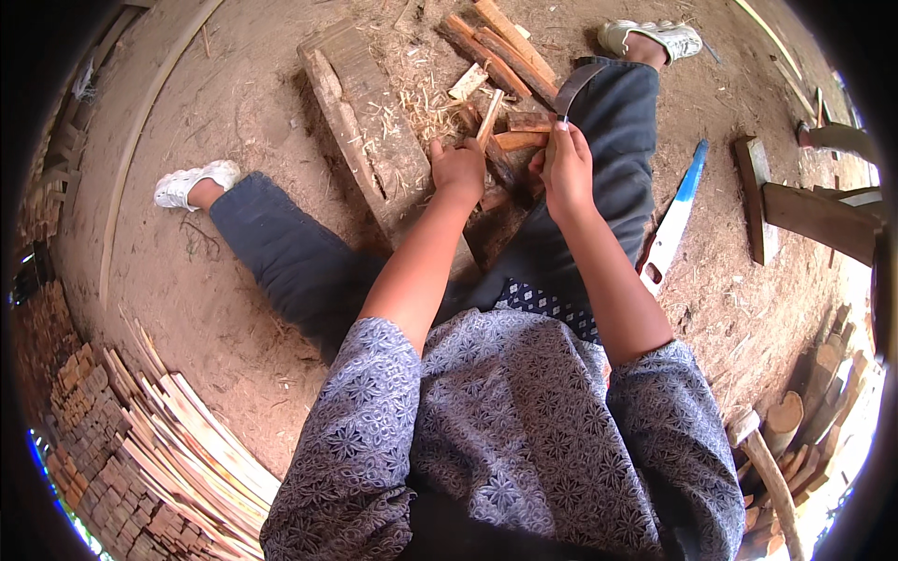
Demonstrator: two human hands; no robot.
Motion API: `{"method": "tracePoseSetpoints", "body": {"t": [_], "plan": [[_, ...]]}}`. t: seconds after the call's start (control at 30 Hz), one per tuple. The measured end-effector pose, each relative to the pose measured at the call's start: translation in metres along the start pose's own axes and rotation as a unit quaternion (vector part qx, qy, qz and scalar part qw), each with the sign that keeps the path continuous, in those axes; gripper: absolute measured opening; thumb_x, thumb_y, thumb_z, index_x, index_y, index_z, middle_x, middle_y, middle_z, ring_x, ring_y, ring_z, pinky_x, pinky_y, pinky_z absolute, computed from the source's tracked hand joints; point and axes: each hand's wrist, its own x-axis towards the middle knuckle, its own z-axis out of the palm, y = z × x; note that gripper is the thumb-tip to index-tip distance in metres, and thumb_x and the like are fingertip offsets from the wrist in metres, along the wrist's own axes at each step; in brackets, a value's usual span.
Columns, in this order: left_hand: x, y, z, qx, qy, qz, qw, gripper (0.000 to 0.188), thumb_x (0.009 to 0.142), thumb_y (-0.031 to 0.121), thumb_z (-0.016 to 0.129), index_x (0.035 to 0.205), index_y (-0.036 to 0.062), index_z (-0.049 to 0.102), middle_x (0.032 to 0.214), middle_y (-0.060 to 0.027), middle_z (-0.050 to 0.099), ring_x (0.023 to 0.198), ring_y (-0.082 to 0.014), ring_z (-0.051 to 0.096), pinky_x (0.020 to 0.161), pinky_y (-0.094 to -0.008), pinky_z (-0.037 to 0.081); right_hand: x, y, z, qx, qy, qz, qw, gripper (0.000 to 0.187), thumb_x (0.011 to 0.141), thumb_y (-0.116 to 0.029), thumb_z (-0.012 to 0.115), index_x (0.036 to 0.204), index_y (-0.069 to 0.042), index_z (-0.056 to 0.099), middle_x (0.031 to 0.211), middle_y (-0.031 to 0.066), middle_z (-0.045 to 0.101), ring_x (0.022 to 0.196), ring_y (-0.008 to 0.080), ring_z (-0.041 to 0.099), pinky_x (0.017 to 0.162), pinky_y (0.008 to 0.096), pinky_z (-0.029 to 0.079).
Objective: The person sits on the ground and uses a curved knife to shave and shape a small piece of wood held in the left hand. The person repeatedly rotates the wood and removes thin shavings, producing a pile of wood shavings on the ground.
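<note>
My left hand (458, 172) is closed round the lower end of a slim pale wooden stick (489, 118), which points up and away from me. To its right my right hand (568, 170) grips a tool with a curved, sickle-like blade (574, 88); the fingers hide its handle. The blade arcs up and to the right over my trouser leg, apart from the stick. Left of my hands lies a thick wooden plank (360, 93) with a long split along it. Pale shavings (421, 107) are scattered on the plank and beside it.
Reddish split wood pieces (505, 56) lie beyond my hands, between my outstretched legs. A handsaw (675, 220) with a blue-tipped blade rests right of my leg. Stacked wooden strips (178, 439) fill the lower left; an axe-like tool (767, 467) and logs (784, 413) are lower right.
</note>
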Motion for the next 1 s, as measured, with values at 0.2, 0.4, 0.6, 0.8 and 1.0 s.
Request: {"method": "tracePoseSetpoints", "body": {"t": [0.2,0.4,0.6,0.8,1.0], "plan": [[-0.037,-0.025,-0.045,-0.314,0.124,-0.031,0.941,0.044,0.100,0.025,0.062,0.137,0.0043,0.049,0.087,-0.0204,0.073,0.086,-0.0362,0.076,0.079,-0.0457,0.060,-0.010,-0.004,-0.005,-0.014,-0.039,0.006,0.999,0.014,0.103,-0.017,0.056,0.112,-0.007,0.055,0.101,0.0107,0.068,0.072,0.0164,0.060,0.062,0.0311,0.051],[-0.128,-0.099,-0.090,-0.568,0.152,-0.032,0.808,0.040,0.106,0.012,0.059,0.142,0.0029,0.046,0.099,-0.0141,0.070,0.068,-0.0184,0.072,0.058,-0.0306,0.057,-0.024,0.002,0.003,-0.072,-0.086,0.055,0.992,0.025,0.109,-0.026,0.052,0.124,-0.006,0.057,0.096,0.0084,0.069,0.068,0.0131,0.058,0.061,0.0295,0.049],[-0.186,-0.156,-0.105,-0.394,0.384,-0.026,0.835,0.020,0.095,0.010,0.077,0.109,-0.0001,0.068,0.091,-0.0112,0.073,0.084,-0.0166,0.072,0.075,-0.0314,0.056,-0.037,0.020,0.025,-0.180,-0.216,0.033,0.959,0.040,0.112,-0.028,0.050,0.146,-0.008,0.045,0.097,0.0068,0.067,0.064,0.0087,0.056,0.058,0.0263,0.049],[-0.184,-0.141,-0.127,-0.300,0.486,0.022,0.821,0.016,0.093,0.010,0.077,0.099,-0.0005,0.066,0.088,-0.0132,0.071,0.081,-0.0255,0.071,0.073,-0.0350,0.054,-0.049,0.012,0.040,-0.390,-0.360,-0.058,0.845,0.051,0.107,-0.013,0.054,0.155,-0.007,0.039,0.103,0.0069,0.066,0.066,0.0101,0.056,0.062,0.0276,0.050],[-0.178,-0.136,-0.147,-0.216,0.445,0.071,0.866,0.015,0.094,0.011,0.072,0.093,0.0007,0.061,0.092,-0.0143,0.065,0.083,-0.0359,0.066,0.073,-0.0416,0.051,-0.067,-0.026,0.054,-0.471,-0.407,-0.109,0.775,0.059,0.103,-0.012,0.058,0.159,-0.012,0.041,0.092,0.0055,0.064,0.069,0.0108,0.058,0.066,0.0299,0.051]]}}
